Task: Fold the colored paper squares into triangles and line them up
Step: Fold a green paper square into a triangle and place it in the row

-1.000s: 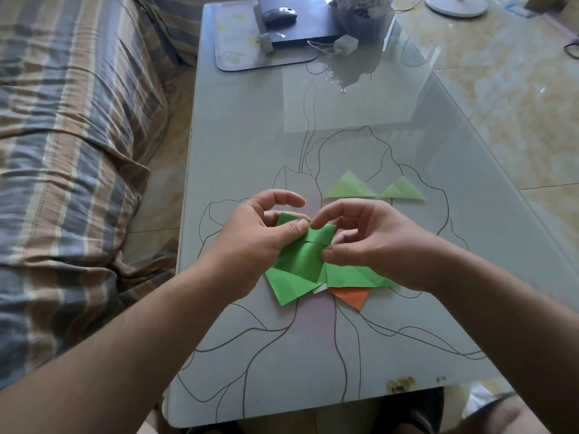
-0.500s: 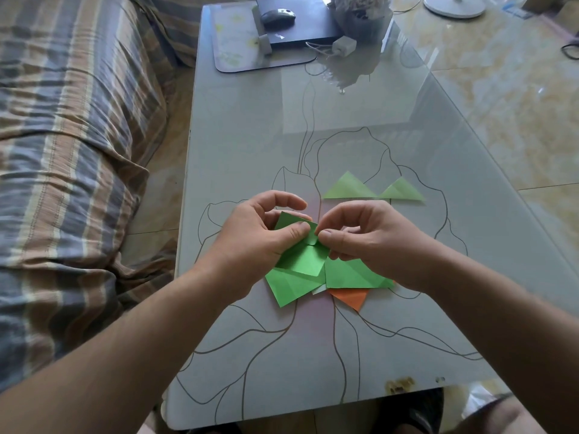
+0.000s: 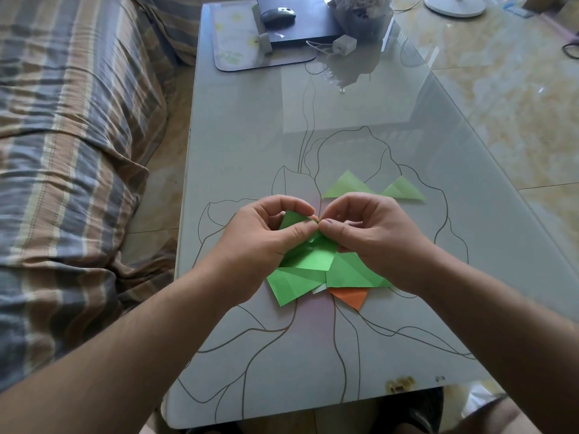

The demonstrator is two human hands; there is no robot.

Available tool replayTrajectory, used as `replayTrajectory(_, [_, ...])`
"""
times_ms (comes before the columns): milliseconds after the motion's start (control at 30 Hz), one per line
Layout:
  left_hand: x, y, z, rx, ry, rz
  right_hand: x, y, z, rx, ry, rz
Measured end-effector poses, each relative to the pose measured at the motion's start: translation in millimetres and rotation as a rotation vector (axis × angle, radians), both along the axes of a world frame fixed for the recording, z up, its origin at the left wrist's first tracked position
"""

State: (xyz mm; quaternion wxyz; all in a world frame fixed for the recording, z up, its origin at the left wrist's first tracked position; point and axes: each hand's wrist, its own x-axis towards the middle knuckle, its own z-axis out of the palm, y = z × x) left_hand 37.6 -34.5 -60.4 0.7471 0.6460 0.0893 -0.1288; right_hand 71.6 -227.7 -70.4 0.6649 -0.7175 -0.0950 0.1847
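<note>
A person's left hand (image 3: 263, 242) and right hand (image 3: 372, 238) are meeting fingertip to fingertip above a glass-topped table (image 3: 250, 136), both pinching the top corner of a green paper sheet (image 3: 313, 256) between thumb and forefinger. The sheet is bending into a soft fold, its matte surface showing a crease and its lower edge hanging just over the pile beneath. The other fingers of both hands are curling loosely behind the pinch.

Under the hands, more flat green squares (image 3: 294, 285) are lying fanned and overlapping on the tabletop, with a sliver of white and the pointed corner of an orange paper (image 3: 352, 296) poking out at the near side. Just beyond the right hand's knuckles, two paler green folded triangles (image 3: 347, 186) are sitting side by side, points up, their tips nearly touching at the base.

The tabletop is glossy and frosted grey, printed with thin brown outlines of a large flower and reflecting the room's light. At its far end, a black mouse (image 3: 278, 14) is resting on a dark flat device (image 3: 300, 23), beside a pale floral-printed mat (image 3: 238, 39) and a small white adapter (image 3: 344, 43) with its cable. A sofa draped in rumpled blue-and-tan striped cloth (image 3: 72, 136) is running along the left, and polished marbled floor tiles (image 3: 507, 98) are shining on the right.
</note>
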Motion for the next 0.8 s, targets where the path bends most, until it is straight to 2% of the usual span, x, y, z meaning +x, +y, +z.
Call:
replayTrajectory(167, [-0.9, -0.8, 0.4, -0.097, 0.033, -0.011, 0.5, 1.5, -1.2, 0.02, -0.032, -0.037])
replayTrajectory(533, [3.4, 0.4, 4.9, -0.224, 0.09, 0.048, 3.4, -6.2, 11.8, 0.105, 0.143, 0.031])
replayTrajectory(800, [3.7, 3.3, 7.8, -0.199, 0.109, 0.041, 2.9, -11.2, 18.8, -0.017, 0.044, 0.121])
